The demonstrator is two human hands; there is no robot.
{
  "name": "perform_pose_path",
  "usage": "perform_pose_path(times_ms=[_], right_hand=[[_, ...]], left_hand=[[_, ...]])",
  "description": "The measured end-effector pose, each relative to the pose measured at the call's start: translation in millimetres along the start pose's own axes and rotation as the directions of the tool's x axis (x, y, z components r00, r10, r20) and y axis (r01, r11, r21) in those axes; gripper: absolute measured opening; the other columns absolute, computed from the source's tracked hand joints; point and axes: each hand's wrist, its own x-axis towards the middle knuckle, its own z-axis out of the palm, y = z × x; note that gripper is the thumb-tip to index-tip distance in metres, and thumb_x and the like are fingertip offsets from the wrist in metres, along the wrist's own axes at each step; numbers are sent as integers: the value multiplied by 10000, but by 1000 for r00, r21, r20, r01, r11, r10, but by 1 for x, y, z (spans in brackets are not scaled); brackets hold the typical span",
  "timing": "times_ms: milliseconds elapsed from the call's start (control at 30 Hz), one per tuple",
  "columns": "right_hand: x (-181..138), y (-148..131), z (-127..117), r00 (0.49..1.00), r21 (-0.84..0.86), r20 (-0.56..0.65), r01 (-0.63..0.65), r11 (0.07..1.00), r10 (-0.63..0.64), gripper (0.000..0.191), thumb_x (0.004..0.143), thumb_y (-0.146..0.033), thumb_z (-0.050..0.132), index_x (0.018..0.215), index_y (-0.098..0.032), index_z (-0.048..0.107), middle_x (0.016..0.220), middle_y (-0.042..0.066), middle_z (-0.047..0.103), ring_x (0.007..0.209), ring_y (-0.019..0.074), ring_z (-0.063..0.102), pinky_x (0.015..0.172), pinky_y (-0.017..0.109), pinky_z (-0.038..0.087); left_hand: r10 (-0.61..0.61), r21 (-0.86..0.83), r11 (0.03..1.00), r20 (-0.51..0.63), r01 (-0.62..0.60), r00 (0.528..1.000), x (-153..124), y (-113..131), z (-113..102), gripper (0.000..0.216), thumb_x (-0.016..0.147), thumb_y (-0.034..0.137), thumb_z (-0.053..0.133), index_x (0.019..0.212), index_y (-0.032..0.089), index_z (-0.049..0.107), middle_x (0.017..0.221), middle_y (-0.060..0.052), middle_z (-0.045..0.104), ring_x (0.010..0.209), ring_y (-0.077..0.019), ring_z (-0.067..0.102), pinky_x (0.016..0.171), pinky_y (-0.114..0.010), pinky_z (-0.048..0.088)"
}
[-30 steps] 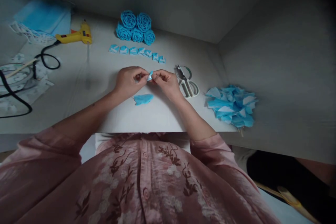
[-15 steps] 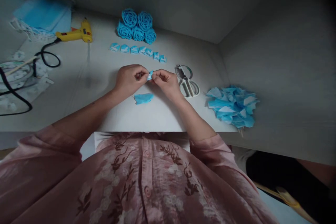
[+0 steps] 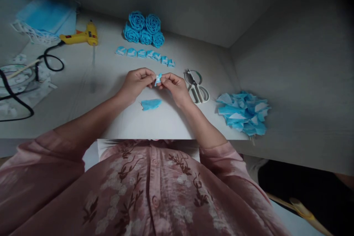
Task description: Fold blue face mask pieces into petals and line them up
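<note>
My left hand [image 3: 135,83] and my right hand [image 3: 174,84] meet over the middle of the white table [image 3: 105,92]. Both pinch a small folded blue piece [image 3: 158,79] between their fingertips. Just below the hands a flat blue piece [image 3: 151,104] lies on the table. Beyond them runs a row of several small folded blue pieces [image 3: 145,54]. Behind that row sits a cluster of blue rolled roses [image 3: 143,29].
Scissors [image 3: 197,86] lie right of my right hand. A heap of cut blue pieces [image 3: 243,112] sits at the far right. A yellow glue gun [image 3: 81,37] with a black cord [image 3: 49,62] lies at the back left, near a stack of blue masks [image 3: 45,16].
The hands have stayed in place. The fingers have shifted slightly on the small blue piece, which now stands a little more upright between them.
</note>
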Motion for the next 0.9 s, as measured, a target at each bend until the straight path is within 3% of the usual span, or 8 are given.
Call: perform_pose_path(times_ms=[300,533,667,800,900], right_hand=[[2,-1,-6,999,-19,-27,22,1000,-23,528,681,-710,904,854,-237,742,811,-6,739,760,139,651,860,335,583],[-2,-1,-2,982,-210,-62,161,964,-177,463,810,-665,821,863,-212,741,795,-1,723,784,146,641,795,309,525],[-3,-3,-1,977,-236,-92,168,957,-194,425,833,-635,809,865,-218,736,793,-8,722,781,145,639,807,306,524],[-1,-5,-2,975,-162,-134,152,975,-175,447,791,-662,835,856,-230,741,782,-14,727,752,138,623,803,300,533],[0,-6,-2,979,-108,-137,139,984,-154,480,751,-685,860,848,-231,740,796,-6,737,744,137,629,788,298,541]], left_hand=[[-53,-97,994,-17,51,998,3,-2,-7,184,865,310,750,752,201,654,773,-30,721,621,-114,590,641,-269,497],[94,51,994,-47,-92,994,-1,5,-4,280,987,413,686,819,189,686,722,-23,698,634,-120,597,663,-268,503],[139,118,985,-83,-129,987,1,2,-4,199,932,281,716,772,198,632,722,-6,678,665,-115,595,667,-252,489],[44,22,999,-108,-42,993,6,-2,-7,102,865,236,745,901,208,653,770,5,685,653,-105,586,622,-231,465],[-107,-116,988,7,107,994,7,-4,-8,217,911,409,711,947,198,677,801,-36,708,629,-124,605,580,-250,470]])
